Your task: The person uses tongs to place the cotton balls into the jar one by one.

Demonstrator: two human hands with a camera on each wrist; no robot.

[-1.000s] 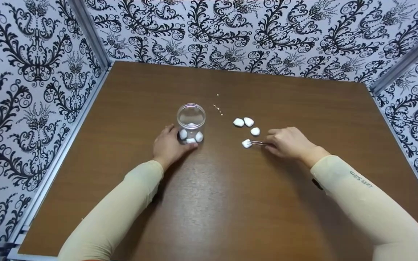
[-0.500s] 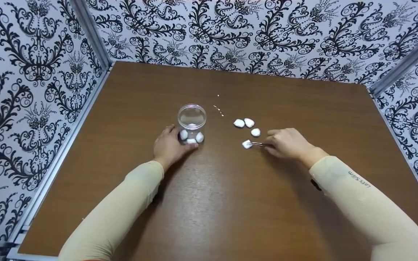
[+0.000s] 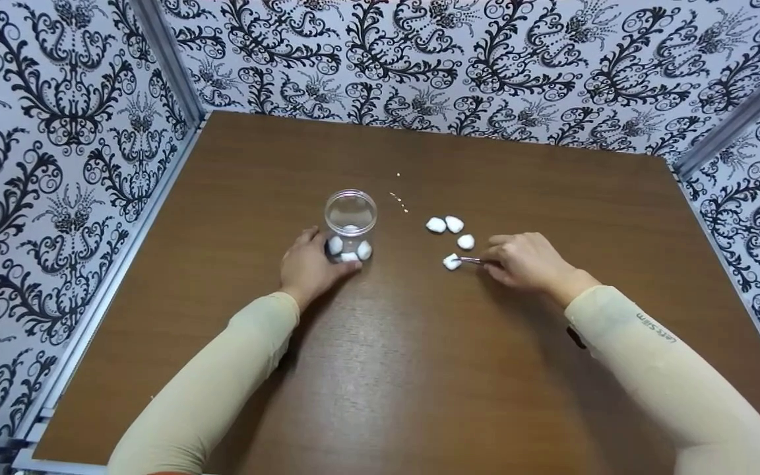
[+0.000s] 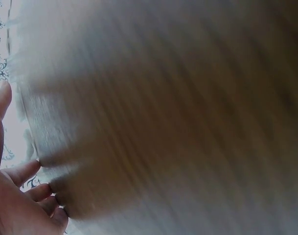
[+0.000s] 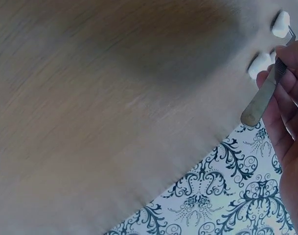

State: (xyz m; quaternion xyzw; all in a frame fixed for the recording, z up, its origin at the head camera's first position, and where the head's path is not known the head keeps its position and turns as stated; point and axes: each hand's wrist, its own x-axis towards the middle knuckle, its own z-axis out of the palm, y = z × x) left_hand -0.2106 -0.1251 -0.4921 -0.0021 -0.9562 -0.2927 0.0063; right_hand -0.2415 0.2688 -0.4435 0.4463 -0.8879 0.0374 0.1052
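Note:
A clear round jar (image 3: 351, 231) stands uncapped on the table with several white cotton balls (image 3: 364, 251) at its bottom. My left hand (image 3: 311, 265) holds the jar low on its left side, thumb along the near base. Between the thumb and fingers of my right hand (image 3: 524, 261) are metal tweezers (image 3: 472, 260), whose wide end (image 5: 256, 107) shows in the right wrist view. Their tips are at a single cotton ball (image 3: 451, 262) on the table. Behind it lie three more cotton balls (image 3: 454, 224). The jar is barely visible at the left wrist view's edge.
The brown wooden table (image 3: 380, 396) carries a line of tiny pale crumbs (image 3: 398, 198) right of the jar. Patterned black-and-white panels (image 3: 419, 59) with metal edging rise behind it and at both sides.
The tweezer tips have come closer together at the near cotton ball, which has turned a little. My left hand and the jar stay in place.

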